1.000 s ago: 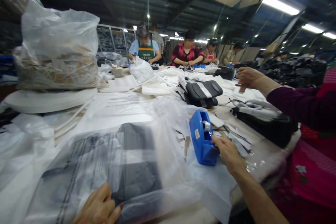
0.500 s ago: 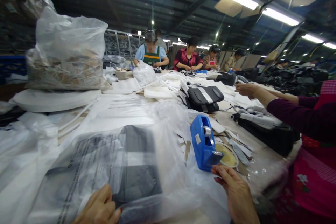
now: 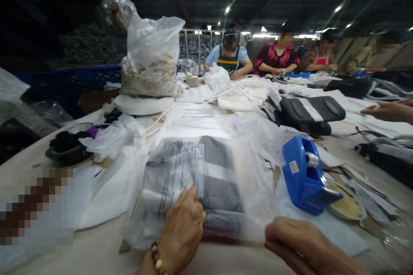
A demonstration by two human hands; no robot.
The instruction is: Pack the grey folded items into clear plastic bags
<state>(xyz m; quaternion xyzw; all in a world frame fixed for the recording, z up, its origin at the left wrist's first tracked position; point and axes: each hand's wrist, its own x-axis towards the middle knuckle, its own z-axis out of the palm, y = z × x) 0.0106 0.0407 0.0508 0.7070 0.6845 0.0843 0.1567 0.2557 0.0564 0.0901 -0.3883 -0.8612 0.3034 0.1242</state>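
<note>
A dark grey bag [image 3: 219, 172] with a pale band lies flat inside a clear printed plastic bag [image 3: 180, 167] on the table before me. My left hand [image 3: 183, 227], a beaded bracelet at its wrist, presses on the plastic bag near its front edge with fingers curled and closed on the film. At the front right corner of the plastic, my right hand [image 3: 297, 240] has its thumb and fingers pinched together on the film's edge. Whether a strip of tape is in that pinch cannot be seen. A blue tape dispenser [image 3: 303, 176] stands just beyond my right hand.
Behind the dispenser lie black bags [image 3: 311, 109] with white wraps. A large filled plastic sack [image 3: 151, 60] stands at the back left. A dark bowl [image 3: 66, 146] sits to the left. Several people work across the table; a co-worker's hand [image 3: 389, 111] reaches in from the right.
The view has turned left, so things appear farther right. My right hand has come away from the tape dispenser's cutter to the plastic bag's edge. My left hand stays on the bag.
</note>
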